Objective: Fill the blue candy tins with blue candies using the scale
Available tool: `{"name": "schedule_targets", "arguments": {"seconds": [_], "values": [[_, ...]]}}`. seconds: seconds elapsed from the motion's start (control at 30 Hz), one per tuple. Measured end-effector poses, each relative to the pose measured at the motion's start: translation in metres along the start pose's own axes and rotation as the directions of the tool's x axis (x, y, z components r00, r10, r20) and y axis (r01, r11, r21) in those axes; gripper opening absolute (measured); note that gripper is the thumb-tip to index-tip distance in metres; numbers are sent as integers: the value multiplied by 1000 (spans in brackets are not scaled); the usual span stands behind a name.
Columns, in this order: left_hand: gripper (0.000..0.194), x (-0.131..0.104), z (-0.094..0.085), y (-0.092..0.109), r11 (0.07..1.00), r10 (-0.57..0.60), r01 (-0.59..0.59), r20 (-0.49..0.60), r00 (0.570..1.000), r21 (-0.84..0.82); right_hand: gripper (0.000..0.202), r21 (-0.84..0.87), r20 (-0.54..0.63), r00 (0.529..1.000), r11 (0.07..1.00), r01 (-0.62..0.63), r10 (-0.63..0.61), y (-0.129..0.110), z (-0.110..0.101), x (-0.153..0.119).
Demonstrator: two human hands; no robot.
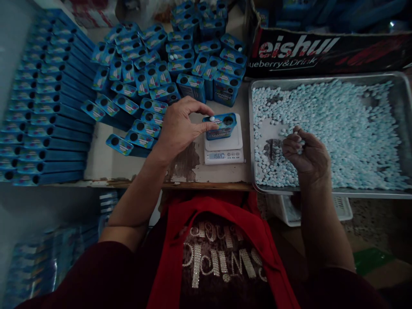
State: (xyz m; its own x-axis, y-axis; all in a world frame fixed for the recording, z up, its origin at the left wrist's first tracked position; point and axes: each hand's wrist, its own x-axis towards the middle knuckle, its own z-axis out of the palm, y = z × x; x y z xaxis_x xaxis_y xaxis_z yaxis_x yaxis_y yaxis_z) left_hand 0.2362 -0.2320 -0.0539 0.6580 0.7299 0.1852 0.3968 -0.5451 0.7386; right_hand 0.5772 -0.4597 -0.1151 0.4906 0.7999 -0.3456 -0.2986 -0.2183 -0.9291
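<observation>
My left hand (184,124) reaches over the bench, thumb and forefinger on the left end of a blue box (222,128). The box stands on a small white scale (225,155) whose display is lit. A white candy (212,119) lies on top of the box beside my fingertips. Over the metal tray (252,141) of pale blue and white candies (357,128), my right hand (304,152) is turned palm up, its curled fingers closed round a few candies.
Many blue boxes (161,75) stand behind and left of the scale. Tall stacked rows of them (61,124) line the far left. A black carton (331,49) stands behind the tray. The bench's wooden front edge (209,186) runs before my body; a white basket (343,209) sits below the tray.
</observation>
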Motion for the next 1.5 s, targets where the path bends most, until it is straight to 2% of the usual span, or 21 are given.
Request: {"name": "schedule_targets", "arguments": {"seconds": [0.3, 0.37, 0.43, 0.5, 0.57, 0.63, 0.67, 0.83, 0.93, 1.03, 1.17, 1.3, 1.4, 1.5], "values": [[17, 4, 9, 9, 999, 35, -34, -33, 999, 18, 30, 97, -11, 1000, 995, -13, 14, 11, -11, 4], [12, 4, 10, 9, 999, 36, -36, -24, 999, 17, 30, 33, -86, 995, 998, 43, -40, 15, -13, 5], [9, 4, 11, 6, 999, 35, -35, -38, 999, 0, 30, -156, -170, 971, 977, 145, -171, 18, -11, 3], [6, 4, 10, 4, 999, 24, -25, -49, 998, -22, 40, -450, -172, 921, 860, 242, -350, 19, -6, -1], [6, 5, 7, 3, 999, 24, -25, -25, 999, -34, 53, -692, -110, 850, 653, 306, -515, 18, 4, -6], [7, 6, 1, 4, 998, 57, -57, 6, 998, -32, 52, -788, -45, 779, 501, 357, -625, 13, 18, -12], [8, 7, -2, 5, 996, 81, -81, 19, 996, -25, 47, -791, -16, 760, 473, 388, -650, 10, 26, -14], [11, 17, -12, 6, 989, 139, -142, 59, 988, 36, 29, -669, 130, 756, 506, 544, -641, -10, 78, -16], [10, 23, -6, 2, 991, 108, -108, -2, 994, 77, 25, -624, 210, 762, 516, 586, -612, -17, 105, -12], [8, 30, 3, 4, 982, 106, -102, -18, 994, 160, 20, -612, 258, 763, 510, 604, -593, -17, 121, -10], [23, 47, 4, 19, 951, 59, -99, 141, 988, 293, 15, -604, 238, 792, 553, 574, -562, -12, 123, -14], [37, 65, -1, 33, 898, 30, -152, 288, 957, 413, 12, -598, 208, 809, 583, 550, -550, -3, 116, -19], [49, 69, 0, 35, 855, 12, -182, 332, 943, 486, 11, -626, 194, 825, 581, 520, -531, 2, 112, -20], [56, 65, -7, 37, 835, 36, -173, 261, 965, 523, 13, -625, 199, 816, 571, 532, -543, 3, 112, -21]]}}
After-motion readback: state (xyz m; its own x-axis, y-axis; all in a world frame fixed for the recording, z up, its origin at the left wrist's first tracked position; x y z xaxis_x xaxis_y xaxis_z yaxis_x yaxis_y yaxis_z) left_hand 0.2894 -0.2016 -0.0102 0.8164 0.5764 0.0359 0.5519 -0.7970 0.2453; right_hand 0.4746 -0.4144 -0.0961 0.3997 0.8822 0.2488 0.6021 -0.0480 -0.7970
